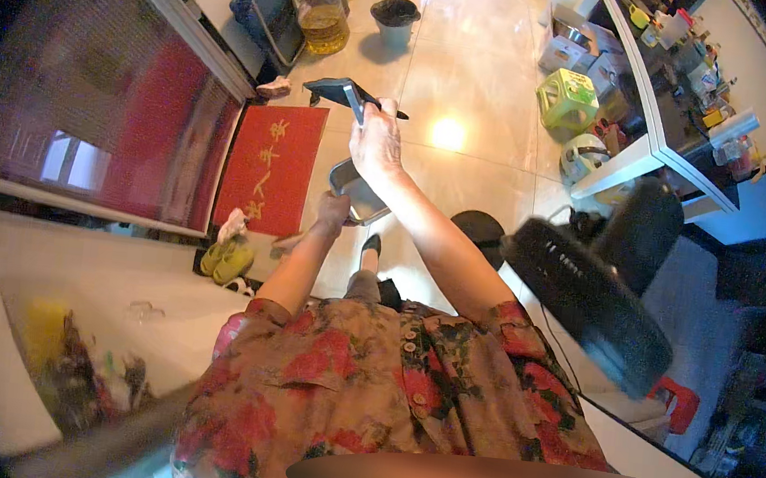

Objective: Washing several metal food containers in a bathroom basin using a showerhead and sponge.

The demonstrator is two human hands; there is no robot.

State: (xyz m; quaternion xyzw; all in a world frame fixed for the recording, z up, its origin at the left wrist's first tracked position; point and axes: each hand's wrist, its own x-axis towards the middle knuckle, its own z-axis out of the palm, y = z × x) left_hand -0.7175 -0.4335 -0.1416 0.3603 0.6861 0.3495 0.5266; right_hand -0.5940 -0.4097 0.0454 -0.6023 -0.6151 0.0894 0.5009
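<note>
My right hand (376, 139) is raised in front of me, closed on a dark flat object (336, 88) with a grey bar (353, 101) along it; its exact kind is unclear. Lower and to the left, my left hand (335, 210) grips the edge of a rounded rectangular thing (367, 201) with a grey rim. My right forearm hides part of that rim, and I cannot tell whether it is a tray or an open frame. Both objects are held above the tiled floor, apart from each other in the picture.
A red doormat (275, 168) bearing writing lies at left by a glazed door (124, 107). Ahead stand an oil jug (323, 26) and a small bin (395, 27). At right are a green stool (568, 99), a white-edged table (655, 152) and a black chair (591, 289).
</note>
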